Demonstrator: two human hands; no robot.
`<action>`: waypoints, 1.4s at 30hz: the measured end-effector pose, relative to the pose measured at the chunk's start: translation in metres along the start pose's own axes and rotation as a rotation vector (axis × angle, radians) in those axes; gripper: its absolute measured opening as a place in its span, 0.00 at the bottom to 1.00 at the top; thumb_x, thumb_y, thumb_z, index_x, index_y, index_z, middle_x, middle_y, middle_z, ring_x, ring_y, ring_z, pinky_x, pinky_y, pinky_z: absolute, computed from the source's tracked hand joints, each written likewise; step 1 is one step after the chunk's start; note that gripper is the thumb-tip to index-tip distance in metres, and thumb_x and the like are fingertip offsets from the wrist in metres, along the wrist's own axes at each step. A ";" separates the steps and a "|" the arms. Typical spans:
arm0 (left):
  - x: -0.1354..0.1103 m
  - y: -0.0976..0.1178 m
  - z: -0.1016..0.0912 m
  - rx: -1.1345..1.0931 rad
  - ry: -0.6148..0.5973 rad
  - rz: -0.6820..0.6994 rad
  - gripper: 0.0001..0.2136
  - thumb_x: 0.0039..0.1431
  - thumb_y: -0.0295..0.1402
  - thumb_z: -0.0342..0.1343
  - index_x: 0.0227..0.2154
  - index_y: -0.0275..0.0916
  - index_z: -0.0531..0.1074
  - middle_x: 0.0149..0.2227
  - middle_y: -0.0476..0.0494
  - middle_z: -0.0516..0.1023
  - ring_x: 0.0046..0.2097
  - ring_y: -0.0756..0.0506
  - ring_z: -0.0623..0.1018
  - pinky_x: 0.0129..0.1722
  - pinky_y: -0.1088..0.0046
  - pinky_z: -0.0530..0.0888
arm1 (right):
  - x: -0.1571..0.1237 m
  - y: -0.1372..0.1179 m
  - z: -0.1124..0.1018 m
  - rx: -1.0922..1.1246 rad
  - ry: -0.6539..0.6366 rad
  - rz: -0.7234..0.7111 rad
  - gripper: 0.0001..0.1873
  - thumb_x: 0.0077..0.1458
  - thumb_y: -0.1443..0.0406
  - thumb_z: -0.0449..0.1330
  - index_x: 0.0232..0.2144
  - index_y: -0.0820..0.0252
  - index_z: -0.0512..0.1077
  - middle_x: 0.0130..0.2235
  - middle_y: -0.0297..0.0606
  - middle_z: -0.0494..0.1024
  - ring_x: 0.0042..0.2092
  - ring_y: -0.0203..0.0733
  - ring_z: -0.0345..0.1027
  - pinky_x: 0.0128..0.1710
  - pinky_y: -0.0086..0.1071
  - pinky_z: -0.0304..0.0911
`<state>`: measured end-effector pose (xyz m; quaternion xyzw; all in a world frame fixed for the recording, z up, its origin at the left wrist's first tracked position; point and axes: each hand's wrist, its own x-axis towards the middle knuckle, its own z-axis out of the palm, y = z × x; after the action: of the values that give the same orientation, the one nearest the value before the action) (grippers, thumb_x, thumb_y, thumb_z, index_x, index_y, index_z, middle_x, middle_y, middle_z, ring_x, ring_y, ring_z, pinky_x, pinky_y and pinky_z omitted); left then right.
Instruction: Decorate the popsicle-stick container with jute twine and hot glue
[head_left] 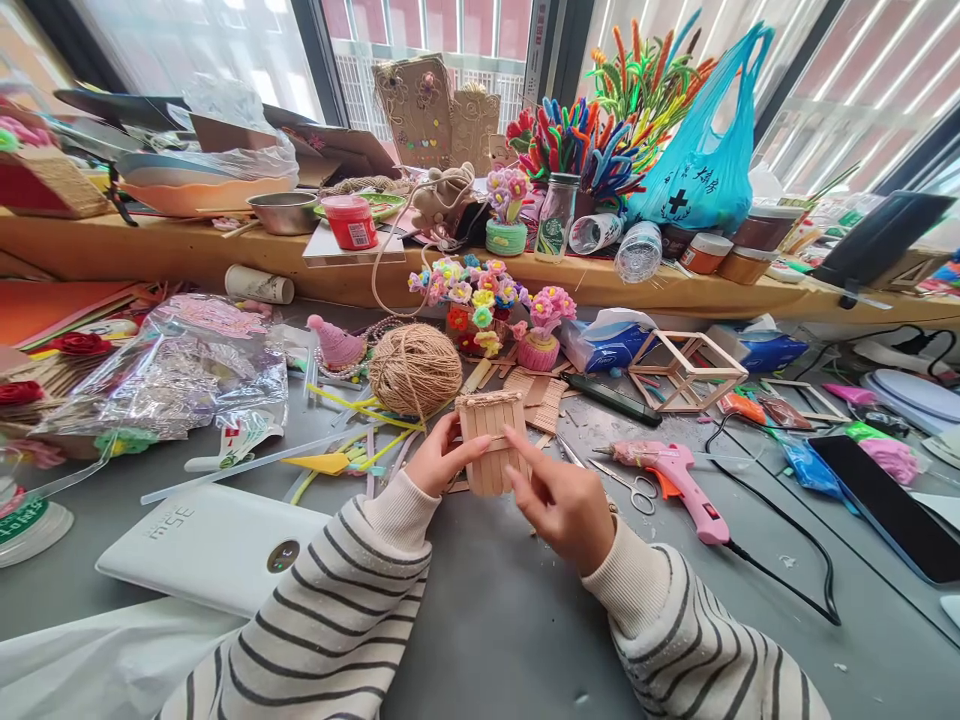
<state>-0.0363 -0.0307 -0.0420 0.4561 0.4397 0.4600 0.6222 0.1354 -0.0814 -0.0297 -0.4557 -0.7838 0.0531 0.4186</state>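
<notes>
A small panel of light wooden craft sticks (491, 472) is held upright over the table, with twine along its top edge and a short stick across its middle. My left hand (439, 455) grips its left side, thumb laid on the front along the cross stick. On the right side, my right hand (566, 505) has its index finger and thumb at the panel's face and edge, the other fingers curled. Behind the panel are a ball of jute twine (416, 370) and loose craft sticks (536, 395). Scissors (634, 488) lie right of my right hand.
A pink glue gun (679, 480) with a black cord rests at right, near a phone (885, 505). A white power bank (210, 545) lies at left. Behind stand a stick frame (690, 370), fuzzy flowers (480, 300) and a shelf (337, 265) with jars.
</notes>
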 end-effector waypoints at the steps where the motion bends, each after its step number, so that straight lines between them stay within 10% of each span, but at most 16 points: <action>1: 0.000 0.000 0.000 0.004 0.000 -0.001 0.30 0.36 0.39 0.67 0.44 0.33 0.66 0.46 0.35 0.74 0.51 0.34 0.71 0.49 0.58 0.69 | 0.002 0.002 -0.002 0.121 0.033 0.132 0.22 0.55 0.63 0.52 0.51 0.64 0.65 0.19 0.28 0.65 0.19 0.31 0.57 0.21 0.26 0.57; 4: -0.001 0.002 0.002 0.013 -0.001 -0.004 0.30 0.34 0.39 0.68 0.43 0.33 0.67 0.45 0.35 0.74 0.50 0.34 0.72 0.49 0.59 0.69 | 0.014 0.010 -0.006 0.448 0.163 0.498 0.26 0.47 0.58 0.58 0.49 0.60 0.64 0.34 0.37 0.70 0.32 0.36 0.65 0.31 0.30 0.63; 9: 0.000 0.003 0.002 0.020 -0.028 0.003 0.30 0.36 0.39 0.67 0.43 0.34 0.66 0.48 0.35 0.72 0.51 0.36 0.71 0.48 0.61 0.69 | 0.030 0.019 0.000 0.983 -0.012 0.836 0.36 0.39 0.58 0.62 0.52 0.55 0.62 0.55 0.43 0.64 0.56 0.47 0.58 0.53 0.41 0.56; 16: 0.001 0.001 0.000 0.042 -0.046 0.017 0.30 0.36 0.41 0.67 0.43 0.33 0.66 0.48 0.33 0.72 0.51 0.34 0.71 0.48 0.60 0.69 | 0.035 0.014 0.007 1.179 -0.239 0.683 0.25 0.41 0.61 0.57 0.46 0.56 0.69 0.49 0.37 0.73 0.51 0.48 0.64 0.52 0.41 0.57; 42: 0.000 0.002 0.002 0.036 -0.027 0.021 0.29 0.35 0.40 0.67 0.42 0.34 0.66 0.47 0.36 0.73 0.50 0.36 0.72 0.47 0.62 0.69 | 0.032 0.009 0.005 1.264 -0.280 0.772 0.25 0.43 0.63 0.51 0.47 0.59 0.67 0.44 0.37 0.76 0.46 0.45 0.67 0.44 0.34 0.60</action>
<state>-0.0346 -0.0307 -0.0393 0.4781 0.4346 0.4524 0.6147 0.1309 -0.0504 -0.0176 -0.3601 -0.4347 0.6930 0.4485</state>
